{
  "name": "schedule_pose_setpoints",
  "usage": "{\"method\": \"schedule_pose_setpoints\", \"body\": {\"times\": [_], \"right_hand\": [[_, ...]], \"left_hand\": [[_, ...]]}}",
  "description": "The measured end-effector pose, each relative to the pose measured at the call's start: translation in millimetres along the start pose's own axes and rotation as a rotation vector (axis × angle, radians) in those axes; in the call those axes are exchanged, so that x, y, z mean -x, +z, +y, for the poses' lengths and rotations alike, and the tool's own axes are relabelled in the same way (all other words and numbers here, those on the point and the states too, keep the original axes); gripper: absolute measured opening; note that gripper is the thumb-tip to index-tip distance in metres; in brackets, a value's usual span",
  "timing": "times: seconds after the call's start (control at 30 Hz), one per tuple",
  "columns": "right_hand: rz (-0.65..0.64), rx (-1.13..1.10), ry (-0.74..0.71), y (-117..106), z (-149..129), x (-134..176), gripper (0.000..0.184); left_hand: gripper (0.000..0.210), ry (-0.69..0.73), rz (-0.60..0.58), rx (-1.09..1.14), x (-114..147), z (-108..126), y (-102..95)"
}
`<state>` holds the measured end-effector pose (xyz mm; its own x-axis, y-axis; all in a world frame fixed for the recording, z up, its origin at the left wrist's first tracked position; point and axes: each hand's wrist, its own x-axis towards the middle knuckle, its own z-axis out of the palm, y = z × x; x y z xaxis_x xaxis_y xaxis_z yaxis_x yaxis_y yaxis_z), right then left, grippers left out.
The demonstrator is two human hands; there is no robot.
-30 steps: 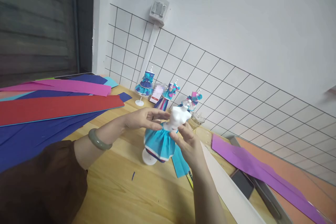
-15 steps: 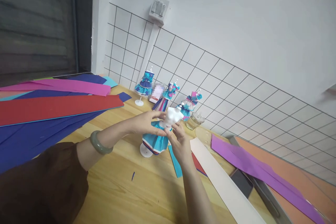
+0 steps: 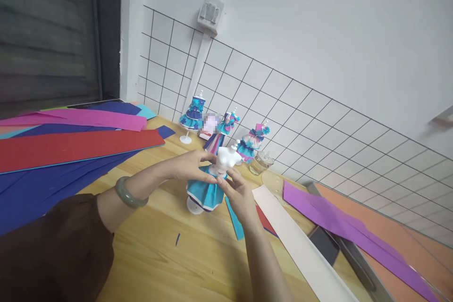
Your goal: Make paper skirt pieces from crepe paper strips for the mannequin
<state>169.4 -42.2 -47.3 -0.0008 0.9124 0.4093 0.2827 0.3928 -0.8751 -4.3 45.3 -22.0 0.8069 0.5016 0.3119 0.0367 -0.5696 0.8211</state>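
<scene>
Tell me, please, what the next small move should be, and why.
I would probably press the turquoise skirt gently at its waist, since the left hand and right hand both curve around it there, on the white miniature dress form, with folds flaring just below.

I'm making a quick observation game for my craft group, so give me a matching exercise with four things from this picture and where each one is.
Things:
1. Turquoise skirt
2. Green bangle
3. Clear glass
4. Long red strip

Places:
A. On top of dark blue sheets
B. Just right of the rightmost dressed mannequin
C. Around the left forearm
D. On the bare-chested white mannequin, between left hand and right hand

Pairs: 1-D, 2-C, 3-B, 4-A.
</scene>
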Motion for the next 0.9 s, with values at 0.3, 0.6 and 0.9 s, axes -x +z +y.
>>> {"method": "schedule_pose_setpoints", "body": {"times": [0.3, 0.6, 0.9], "right_hand": [[-0.078, -0.012, -0.005, -8, -6, 1, 0.035], [-0.064, 0.042, -0.05, -5, -7, 0, 0.032], [-0.227, 0.062, 0.026, -21, -15, 2, 0.033]], "left_hand": [[0.055, -0.029, -0.046, -0.096, 4, 5, -14.5], [0.038, -0.046, -0.052, -0.117, 6, 13, -20.1], [0.038, -0.022, -0.064, -0.098, 6, 13, -20.0]]}}
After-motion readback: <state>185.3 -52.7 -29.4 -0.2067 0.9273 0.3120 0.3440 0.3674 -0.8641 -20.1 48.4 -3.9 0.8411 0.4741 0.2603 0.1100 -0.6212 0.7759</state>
